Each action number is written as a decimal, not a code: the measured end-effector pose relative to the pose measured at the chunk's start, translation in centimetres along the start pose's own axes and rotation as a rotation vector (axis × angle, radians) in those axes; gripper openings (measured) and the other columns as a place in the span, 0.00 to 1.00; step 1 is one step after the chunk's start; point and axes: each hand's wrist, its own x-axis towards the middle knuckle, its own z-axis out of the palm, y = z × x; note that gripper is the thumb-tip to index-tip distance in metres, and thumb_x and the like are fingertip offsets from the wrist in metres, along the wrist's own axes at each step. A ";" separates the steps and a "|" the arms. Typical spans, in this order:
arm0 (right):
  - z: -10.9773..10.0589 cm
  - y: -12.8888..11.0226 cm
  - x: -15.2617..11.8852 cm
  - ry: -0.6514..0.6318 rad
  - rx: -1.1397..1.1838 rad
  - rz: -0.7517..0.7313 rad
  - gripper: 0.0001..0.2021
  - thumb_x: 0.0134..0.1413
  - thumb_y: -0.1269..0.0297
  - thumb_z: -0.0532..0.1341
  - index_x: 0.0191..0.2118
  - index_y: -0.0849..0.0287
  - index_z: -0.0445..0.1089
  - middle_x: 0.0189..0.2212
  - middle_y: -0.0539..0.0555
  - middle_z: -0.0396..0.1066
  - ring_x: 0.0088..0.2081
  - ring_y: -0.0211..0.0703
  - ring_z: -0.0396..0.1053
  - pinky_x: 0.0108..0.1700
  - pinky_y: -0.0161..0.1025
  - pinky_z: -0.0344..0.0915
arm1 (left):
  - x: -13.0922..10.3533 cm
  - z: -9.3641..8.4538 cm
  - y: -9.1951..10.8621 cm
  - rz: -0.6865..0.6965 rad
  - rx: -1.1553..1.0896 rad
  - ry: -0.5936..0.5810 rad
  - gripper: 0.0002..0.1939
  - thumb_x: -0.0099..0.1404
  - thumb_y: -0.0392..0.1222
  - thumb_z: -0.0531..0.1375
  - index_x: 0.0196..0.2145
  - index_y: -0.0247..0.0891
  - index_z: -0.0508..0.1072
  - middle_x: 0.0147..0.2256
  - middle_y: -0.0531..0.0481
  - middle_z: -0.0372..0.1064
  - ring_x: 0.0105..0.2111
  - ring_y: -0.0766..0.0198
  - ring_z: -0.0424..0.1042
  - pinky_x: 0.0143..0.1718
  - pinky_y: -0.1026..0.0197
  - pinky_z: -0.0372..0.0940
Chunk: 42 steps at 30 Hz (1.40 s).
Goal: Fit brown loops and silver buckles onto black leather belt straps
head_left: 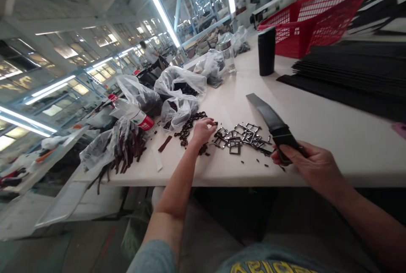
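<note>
Where the pale surface (317, 121) stretches away from the person, a red basket (312, 15) stands at its far edge with a stack of black strips (358, 68) just in front of it and a black cylinder (266, 51) beside. Clear plastic bags (179, 91) of dark pieces crowd the far left. Nearer, the right hand (309, 163) is closed around the end of a black strap (271, 118), which lies slanting across the surface. Between both hands sits a heap of metal buckles (242, 135). The left hand (203, 131) pinches with narrowed fingers at small dark loops (188, 127) scattered beside the buckles.
</note>
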 end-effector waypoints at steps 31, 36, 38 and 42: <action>-0.2 1.0 0.1 -0.323 -0.401 -0.148 0.18 0.59 0.47 0.58 0.31 0.59 0.72 0.23 0.50 0.74 0.18 0.36 0.65 0.22 0.34 0.62 | -9.9 8.9 9.6 -0.173 -0.959 0.040 0.16 0.51 0.47 0.72 0.38 0.41 0.84 0.35 0.49 0.80 0.32 0.65 0.74 0.38 0.60 0.69; -0.4 0.8 0.2 -0.391 -0.391 -0.158 0.19 0.58 0.46 0.58 0.32 0.59 0.71 0.24 0.50 0.73 0.18 0.36 0.65 0.22 0.33 0.62 | -9.7 7.7 9.7 0.100 -0.710 -0.065 0.09 0.57 0.41 0.69 0.38 0.45 0.84 0.37 0.49 0.80 0.39 0.62 0.75 0.46 0.59 0.69; -0.5 0.8 0.2 -0.401 -0.395 -0.180 0.19 0.58 0.47 0.58 0.32 0.59 0.71 0.24 0.50 0.73 0.17 0.35 0.65 0.22 0.33 0.62 | -9.6 7.1 9.8 0.194 -0.612 -0.102 0.08 0.59 0.39 0.68 0.38 0.46 0.84 0.37 0.49 0.79 0.38 0.64 0.75 0.45 0.61 0.68; -0.6 1.0 0.2 -0.417 -0.373 -0.204 0.17 0.58 0.49 0.58 0.36 0.60 0.72 0.25 0.51 0.74 0.19 0.36 0.66 0.22 0.33 0.64 | -9.5 6.5 9.7 0.217 -0.537 -0.102 0.07 0.58 0.40 0.69 0.37 0.45 0.84 0.37 0.49 0.75 0.36 0.66 0.73 0.36 0.65 0.68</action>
